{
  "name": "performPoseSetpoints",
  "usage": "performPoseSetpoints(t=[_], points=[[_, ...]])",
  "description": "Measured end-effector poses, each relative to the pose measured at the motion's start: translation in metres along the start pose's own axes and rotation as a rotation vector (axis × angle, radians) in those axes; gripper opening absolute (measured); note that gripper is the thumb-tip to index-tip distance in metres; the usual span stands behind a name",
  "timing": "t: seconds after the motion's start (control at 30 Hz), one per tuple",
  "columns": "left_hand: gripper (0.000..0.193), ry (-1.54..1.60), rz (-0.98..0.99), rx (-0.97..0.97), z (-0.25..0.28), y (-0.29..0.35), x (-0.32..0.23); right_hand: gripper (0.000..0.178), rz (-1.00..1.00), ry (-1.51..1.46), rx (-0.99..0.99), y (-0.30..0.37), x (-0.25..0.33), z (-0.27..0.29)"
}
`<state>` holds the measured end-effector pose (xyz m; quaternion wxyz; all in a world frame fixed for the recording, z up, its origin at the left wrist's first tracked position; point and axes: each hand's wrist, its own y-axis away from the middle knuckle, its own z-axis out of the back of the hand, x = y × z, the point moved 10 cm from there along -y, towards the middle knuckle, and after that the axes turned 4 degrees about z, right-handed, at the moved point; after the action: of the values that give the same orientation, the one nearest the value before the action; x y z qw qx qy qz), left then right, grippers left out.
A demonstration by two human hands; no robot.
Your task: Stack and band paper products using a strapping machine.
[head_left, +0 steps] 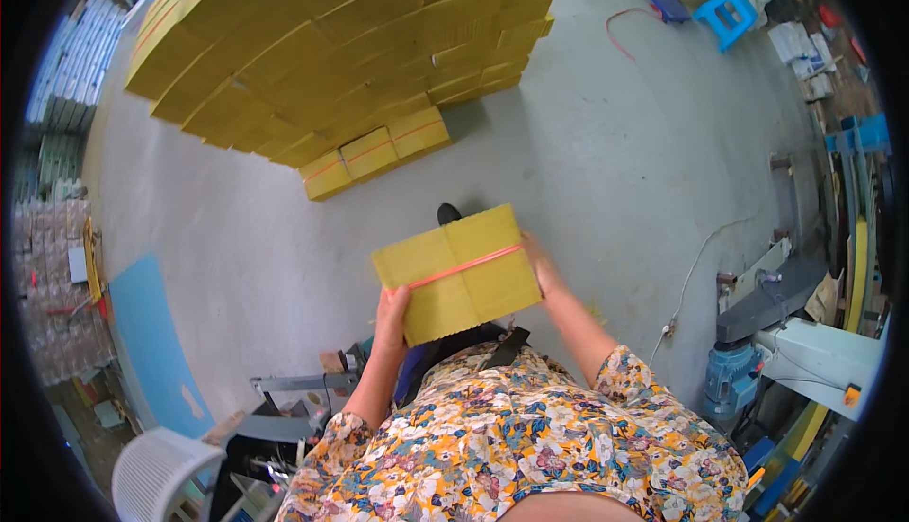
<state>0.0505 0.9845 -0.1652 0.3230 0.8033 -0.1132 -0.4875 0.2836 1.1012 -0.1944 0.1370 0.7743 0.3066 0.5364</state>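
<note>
Tuck the elbows in toward the floral shirt (530, 437) for steadier balance, with the weight close to the body. Hold the yellow package (455, 287) by both ends, with even pressure inward and some support from below; best not to pull on the orange strap (464, 267), probably too thin for a handle. Carried clear of the floor (615, 162), in front of the waist, slightly skewed, right end farther out than the left.

Left hand (392, 316): bent around the left end, thumb on the upper face just beside the strap, remaining fingers mostly hidden behind or beneath; cannot tell their spread. Right hand (538, 262): holding the right end from the side, near the strap's other end, fingertips out of sight; cannot tell how far under the edge.

Just past the package's far edge, note a dark shoe (448, 212); with the view down partly blocked, step with care. Farther off, a low row of three strapped packages (371, 155), at the foot of a tall yellow stack (350, 58).
</note>
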Motion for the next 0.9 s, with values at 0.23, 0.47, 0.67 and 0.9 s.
performPoseSetpoints(t=[0.23,0.47,0.67,0.9], points=[[0.054,-0.261,0.262,0.139,-0.073,-0.230,-0.013,0.046,-0.074,-0.005,-0.287,-0.155,0.029,0.121],[0.061,-0.317,0.489,0.229,-0.098,-0.418,0.041,0.037,-0.014,0.012,-0.334,-0.342,-0.027,0.232],[0.055,-0.091,0.571,0.107,-0.081,-0.562,0.118,0.032,0.038,0.254,-0.206,-0.508,-0.054,0.274],[0.057,-0.008,0.450,-0.098,-0.022,-0.696,0.181,0.050,-0.054,0.158,-0.221,-0.663,-0.113,0.298]])
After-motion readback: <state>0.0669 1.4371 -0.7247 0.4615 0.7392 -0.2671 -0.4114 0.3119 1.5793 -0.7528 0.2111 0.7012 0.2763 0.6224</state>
